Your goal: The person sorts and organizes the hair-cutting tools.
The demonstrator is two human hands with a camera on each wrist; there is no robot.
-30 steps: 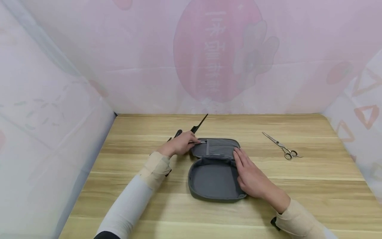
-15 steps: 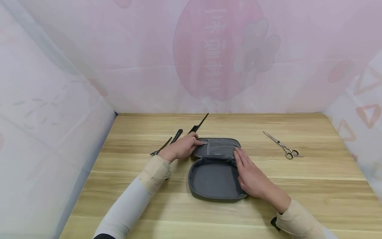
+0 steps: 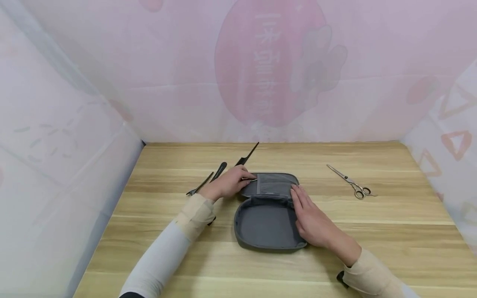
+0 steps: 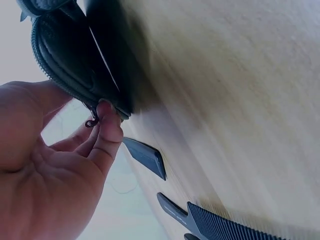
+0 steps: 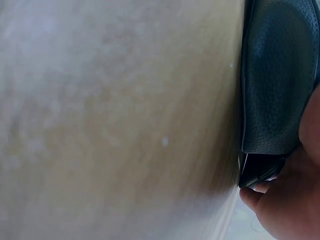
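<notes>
While the grey case [image 3: 267, 211] lies open at the centre of the head view, its two halves run one above the other up the frame, so its long line goes from the near shell at the lower centre to the pocketed lid [image 3: 273, 184] just above it. At the lid's left edge, the left hand [image 3: 227, 184] comes in from the left of the frame with its fingertips pinched on a small bright metal piece [image 3: 250, 179]; what that piece is cannot be told here. From the lower right, the right hand [image 3: 313, 219] lies flat along the case's right rim, fingers straight and pressing where the halves meet. A black comb [image 3: 247, 156] slants up just behind the left hand, dark clips [image 3: 208, 179] lie to its left, and scissors [image 3: 352, 185] sit well apart at the right on the wooden table [image 3: 391, 231]. Seen by the left wrist camera, the left hand's fingers [image 4: 107, 135] curl against the case's zipper edge [image 4: 60, 65] at the upper left, a small hook-like pull [image 4: 91, 122] beside the fingertip, with comb teeth [image 4: 230, 227] at the bottom. Over on the right wrist view, the case's outer shell [image 5: 280, 75] fills the upper right, touching the right hand [image 5: 290, 200] below it.
</notes>
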